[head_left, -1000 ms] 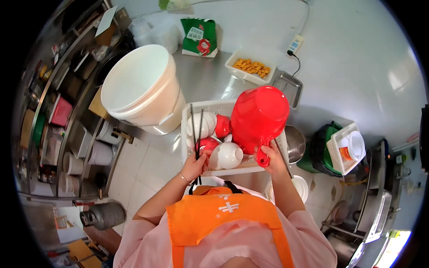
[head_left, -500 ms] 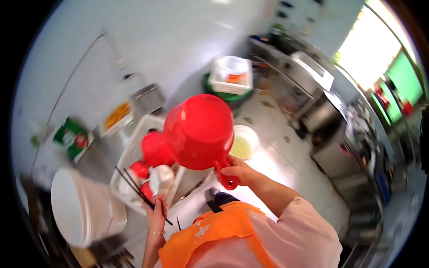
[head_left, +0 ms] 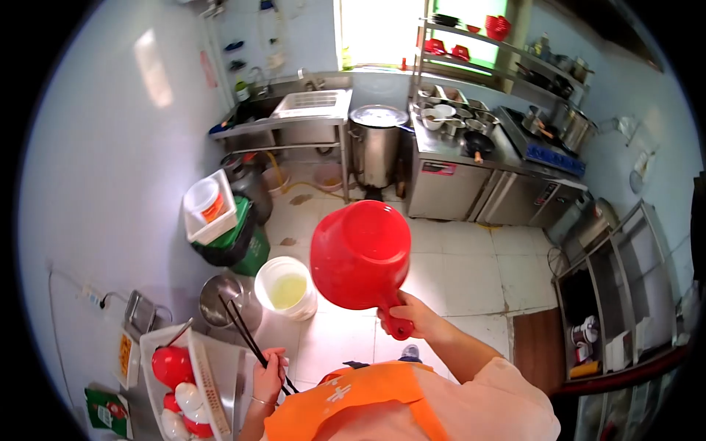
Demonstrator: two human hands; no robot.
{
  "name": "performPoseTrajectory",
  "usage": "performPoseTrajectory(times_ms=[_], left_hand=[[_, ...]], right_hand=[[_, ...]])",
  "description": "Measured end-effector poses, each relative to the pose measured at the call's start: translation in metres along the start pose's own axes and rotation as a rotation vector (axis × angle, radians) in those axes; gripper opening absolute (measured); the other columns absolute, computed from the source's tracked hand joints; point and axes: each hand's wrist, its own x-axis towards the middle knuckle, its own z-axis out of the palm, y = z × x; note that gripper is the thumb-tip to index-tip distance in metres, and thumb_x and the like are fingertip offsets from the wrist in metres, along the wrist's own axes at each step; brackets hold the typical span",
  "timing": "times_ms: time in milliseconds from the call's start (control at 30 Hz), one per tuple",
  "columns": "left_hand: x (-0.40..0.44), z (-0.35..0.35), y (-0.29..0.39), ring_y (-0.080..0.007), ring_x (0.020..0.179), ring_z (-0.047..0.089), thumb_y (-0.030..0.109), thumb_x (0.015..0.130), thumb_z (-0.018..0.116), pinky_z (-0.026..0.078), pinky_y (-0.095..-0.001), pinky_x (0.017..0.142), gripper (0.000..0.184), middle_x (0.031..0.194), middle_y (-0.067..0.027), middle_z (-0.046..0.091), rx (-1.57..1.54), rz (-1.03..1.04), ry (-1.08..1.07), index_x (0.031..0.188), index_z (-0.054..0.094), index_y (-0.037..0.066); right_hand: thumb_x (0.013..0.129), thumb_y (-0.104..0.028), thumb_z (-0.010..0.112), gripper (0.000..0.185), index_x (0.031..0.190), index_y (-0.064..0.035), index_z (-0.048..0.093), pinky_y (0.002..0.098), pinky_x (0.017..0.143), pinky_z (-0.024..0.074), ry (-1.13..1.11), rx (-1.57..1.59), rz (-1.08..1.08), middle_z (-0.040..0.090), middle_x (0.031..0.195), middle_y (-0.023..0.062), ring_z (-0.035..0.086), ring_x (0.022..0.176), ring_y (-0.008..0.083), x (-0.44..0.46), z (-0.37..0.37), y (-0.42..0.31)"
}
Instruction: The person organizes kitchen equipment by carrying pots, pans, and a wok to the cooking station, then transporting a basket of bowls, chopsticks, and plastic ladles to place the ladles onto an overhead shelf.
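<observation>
My right hand (head_left: 413,317) is closed around the handle of a big red water scoop (head_left: 357,257), held up in front of me with its round base facing me. In my left hand (head_left: 270,375) is a pair of long black chopsticks (head_left: 246,334), slanting up to the left. Below the scoop, to its left, a white bucket (head_left: 309,303) with pale yellow liquid stands on the floor. A white basket (head_left: 208,382) to the left of my left hand holds a red dipper (head_left: 172,366) and several red and white rounded pieces.
Next to the bucket is a steel pot (head_left: 213,294). A green bin (head_left: 252,250) carries a white crate (head_left: 226,228). Ahead are a sink (head_left: 309,106), a tall steel stockpot (head_left: 376,154) and a steel counter (head_left: 441,151). A shelf rack (head_left: 625,272) stands at the right.
My view has swung right, away from the basket and toward the sink and counter. Both hands keep hold of the scoop and chopsticks. A large white bucket at left has left the view.
</observation>
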Motion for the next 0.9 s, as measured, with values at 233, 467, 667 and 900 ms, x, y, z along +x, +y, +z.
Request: performPoseTrajectory(times_ms=[233,467,667,900], left_hand=[[0.096,0.242,0.044,-0.0042,0.044,0.037,0.02,0.096,0.038,0.029,-0.0186,0.039,0.025,0.071,-0.0018,0.053,0.052,-0.029,-0.293,0.102,0.055,0.002],[0.18,0.401,0.059,-0.0036,0.045,0.037,0.019,0.094,0.04,0.029,-0.0179,0.04,0.024,0.069,-0.0017,0.055,0.113,-0.137,-0.515,0.101,0.057,0.002],[0.295,0.544,0.027,-0.0045,0.047,0.038,0.019,0.09,0.046,0.028,-0.0181,0.042,0.022,0.064,0.0,0.053,0.093,-0.226,-0.601,0.097,0.059,0.003],[0.495,0.771,-0.067,-0.0047,0.043,0.036,0.021,0.086,0.053,0.027,-0.0207,0.037,0.019,0.062,0.0011,0.051,0.021,-0.005,-0.374,0.1,0.059,0.011]], right_hand=[[0.077,-0.004,0.057,0.04,0.114,-0.0012,0.041,0.0321,0.068,0.0494,0.295,-0.021,-0.231,0.056,0.092,0.0108,0.058,0.078,0.0196,-0.123,-0.178,-0.121],[0.078,-0.009,0.06,0.038,0.111,-0.0021,0.043,0.0326,0.066,0.0496,0.599,0.014,-0.472,0.056,0.092,0.0123,0.058,0.078,0.0213,-0.204,-0.277,-0.202],[0.077,-0.015,0.06,0.04,0.112,-0.0003,0.046,0.0328,0.059,0.0499,0.749,0.012,-0.644,0.056,0.087,0.0129,0.058,0.068,0.0229,-0.23,-0.357,-0.249],[0.076,-0.016,0.062,0.042,0.11,0.0014,0.045,0.0339,0.058,0.0494,0.797,0.023,-0.718,0.053,0.08,0.013,0.056,0.064,0.0228,-0.218,-0.464,-0.366]])
